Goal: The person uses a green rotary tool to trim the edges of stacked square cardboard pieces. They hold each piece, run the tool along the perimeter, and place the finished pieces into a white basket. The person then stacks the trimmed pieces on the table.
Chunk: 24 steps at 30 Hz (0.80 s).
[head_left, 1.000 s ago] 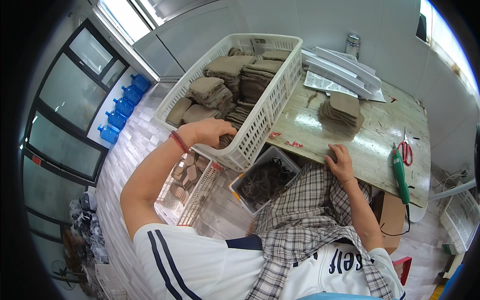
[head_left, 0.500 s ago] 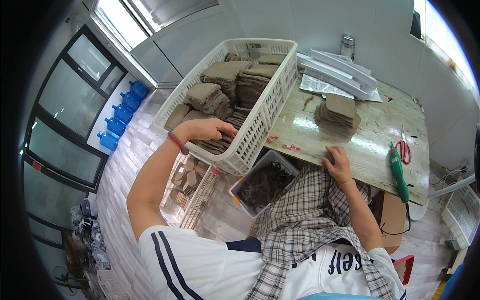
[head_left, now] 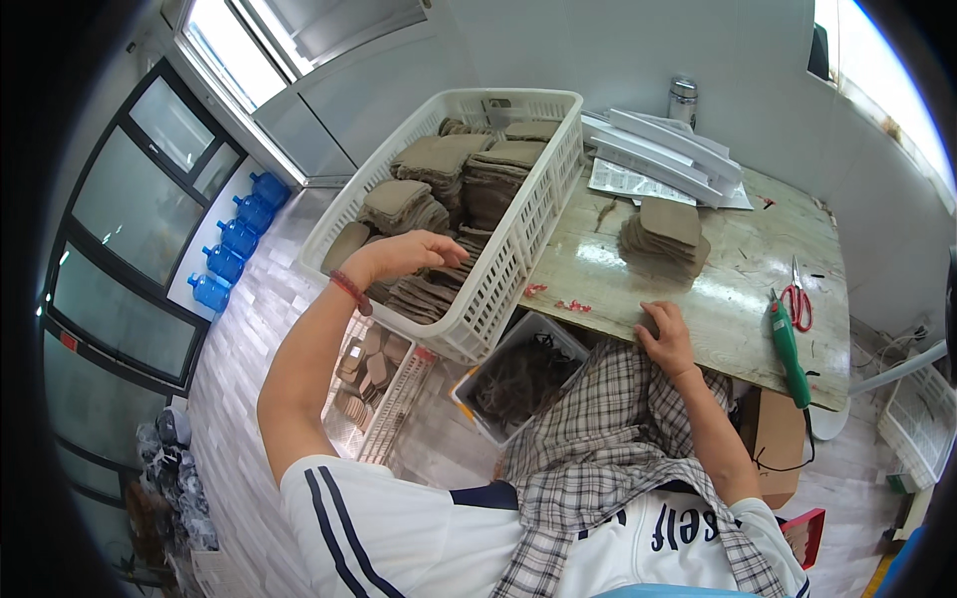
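My left hand [head_left: 414, 252] reaches over the near end of a large white plastic crate [head_left: 513, 259], fingers stretched out and bent down a little, with nothing seen in them. Close under the fingertips is a row of brown fabric pads [head_left: 424, 297] standing on edge; whether they touch is hard to tell. More brown pads [head_left: 399, 202] lie stacked deeper in the crate. On the near edge of the worktable [head_left: 738, 309] rests my right hand [head_left: 668, 339], holding nothing, fingers apart and slightly curled. Beyond it stands a small pile of brown pads [head_left: 666, 234].
A green-handled corded tool [head_left: 790, 354] and red-handled scissors [head_left: 797, 302] lie at the table's right. White plastic strips [head_left: 673, 149] and a metal flask [head_left: 683, 98] are at the back. Below, a grey bin [head_left: 528, 384] holds dark scraps beside a low white basket [head_left: 394, 404].
My left hand has lifted slightly off the row of pads in the crate. My right hand stays at the table edge. The whole view has shifted a little.
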### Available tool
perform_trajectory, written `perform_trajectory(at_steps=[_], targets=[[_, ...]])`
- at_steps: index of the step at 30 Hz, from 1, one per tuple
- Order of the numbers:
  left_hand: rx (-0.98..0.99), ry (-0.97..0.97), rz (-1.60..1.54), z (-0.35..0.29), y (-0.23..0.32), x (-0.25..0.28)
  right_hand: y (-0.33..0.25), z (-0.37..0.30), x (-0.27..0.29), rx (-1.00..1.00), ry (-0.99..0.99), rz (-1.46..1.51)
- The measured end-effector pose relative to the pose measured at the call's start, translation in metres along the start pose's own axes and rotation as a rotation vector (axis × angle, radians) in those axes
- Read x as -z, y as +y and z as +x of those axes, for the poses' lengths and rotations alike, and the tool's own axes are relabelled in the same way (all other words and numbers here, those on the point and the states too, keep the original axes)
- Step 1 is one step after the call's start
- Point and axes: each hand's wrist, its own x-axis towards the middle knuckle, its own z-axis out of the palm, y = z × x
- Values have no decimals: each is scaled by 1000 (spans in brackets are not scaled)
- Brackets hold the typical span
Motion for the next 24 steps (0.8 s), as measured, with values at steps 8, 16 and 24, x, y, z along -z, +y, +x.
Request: perform_trajectory(at_steps=[8,16,24], targets=[[-229,623,755,64,14,29,-7,1,3,-12,-8,-13],[-189,458,1245,139,11,42,-9,3,2,-30,-21,-17],[-255,352,1216,157,-4,44,-11,6,1,-47,-30,-46]])
